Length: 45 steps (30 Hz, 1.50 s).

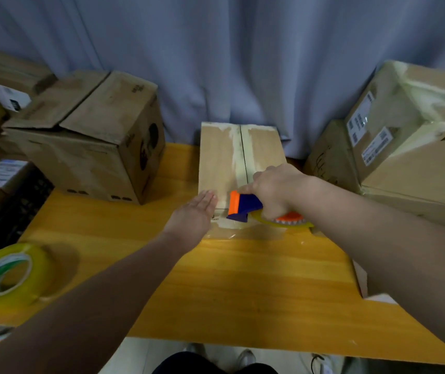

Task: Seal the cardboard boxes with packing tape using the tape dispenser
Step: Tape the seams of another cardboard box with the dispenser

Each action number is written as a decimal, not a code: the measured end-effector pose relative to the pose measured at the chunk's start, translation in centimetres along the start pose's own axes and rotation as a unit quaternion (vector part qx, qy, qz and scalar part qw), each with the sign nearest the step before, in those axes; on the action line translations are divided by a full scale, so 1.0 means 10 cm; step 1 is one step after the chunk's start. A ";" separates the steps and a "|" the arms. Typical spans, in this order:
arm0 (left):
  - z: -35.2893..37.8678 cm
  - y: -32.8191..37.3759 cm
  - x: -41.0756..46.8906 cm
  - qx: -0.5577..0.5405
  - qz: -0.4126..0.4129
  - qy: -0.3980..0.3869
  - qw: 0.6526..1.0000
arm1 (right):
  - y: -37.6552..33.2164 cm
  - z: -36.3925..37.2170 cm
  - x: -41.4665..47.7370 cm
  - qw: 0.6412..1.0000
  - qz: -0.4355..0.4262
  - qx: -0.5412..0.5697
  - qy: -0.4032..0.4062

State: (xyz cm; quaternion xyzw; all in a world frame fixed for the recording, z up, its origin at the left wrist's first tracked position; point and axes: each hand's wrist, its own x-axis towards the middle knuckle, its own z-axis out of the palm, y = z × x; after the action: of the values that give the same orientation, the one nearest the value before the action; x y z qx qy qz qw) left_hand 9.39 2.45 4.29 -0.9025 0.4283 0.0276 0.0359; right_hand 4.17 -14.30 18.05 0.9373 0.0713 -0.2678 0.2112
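Observation:
A flat cardboard box (216,155) lies in the middle of the yellow table (243,279), with pale tape running along its centre seam. My right hand (272,191) grips a blue and orange tape dispenser (243,206) at the box's near edge, over the seam. A yellowish tape roll sits in the dispenser under my wrist. My left hand (197,214) rests flat, fingers straight, against the box's near left corner. A strip of clear tape hangs down the box's front face onto the table.
A spare roll of yellow-green tape (8,273) stands at the table's left front. A large brown box (89,139) with loose flaps sits at the back left. Taped boxes (410,136) are stacked at the right. A grey curtain hangs behind.

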 end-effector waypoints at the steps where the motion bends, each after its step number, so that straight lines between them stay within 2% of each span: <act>1: 0.00 0.06 0.00 -0.027 -0.023 -0.006 0.999 | 0.03 -0.01 -0.02 1.000 -0.010 0.007 -0.009; 6: -0.01 0.19 0.00 -0.066 -0.068 -0.028 0.995 | 0.05 -0.03 -0.01 0.999 -0.034 0.001 -0.011; 11: -0.07 0.19 -0.01 -0.090 -0.084 -0.035 0.992 | 0.33 0.09 -0.24 0.998 -0.052 0.021 0.037; 16: -0.06 0.24 -0.02 -0.083 -0.093 -0.025 0.992 | 0.65 0.33 -0.50 1.000 -0.020 0.004 0.000; 26: -0.10 0.51 0.01 -0.036 -0.159 -0.041 0.986 | 0.56 0.44 -0.23 0.999 -0.025 -0.007 -0.032; 32: -0.05 0.95 0.19 -0.052 -0.088 -0.028 0.994 | 0.54 0.50 -0.25 0.999 -0.029 -0.016 -0.003; 38: -0.06 0.77 0.17 0.006 -0.044 -0.025 0.999 | 0.49 0.48 -0.25 1.000 -0.012 0.013 -0.003; 45: -0.07 0.28 0.01 0.031 -0.043 -0.023 0.998 | 0.07 0.26 -0.10 0.999 0.014 0.041 0.007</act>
State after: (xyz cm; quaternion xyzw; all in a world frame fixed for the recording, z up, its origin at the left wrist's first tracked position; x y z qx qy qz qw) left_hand 7.27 0.54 4.91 -0.9176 0.3889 0.0333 0.0749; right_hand 2.28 -16.11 16.80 0.9480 0.0484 -0.2610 0.1755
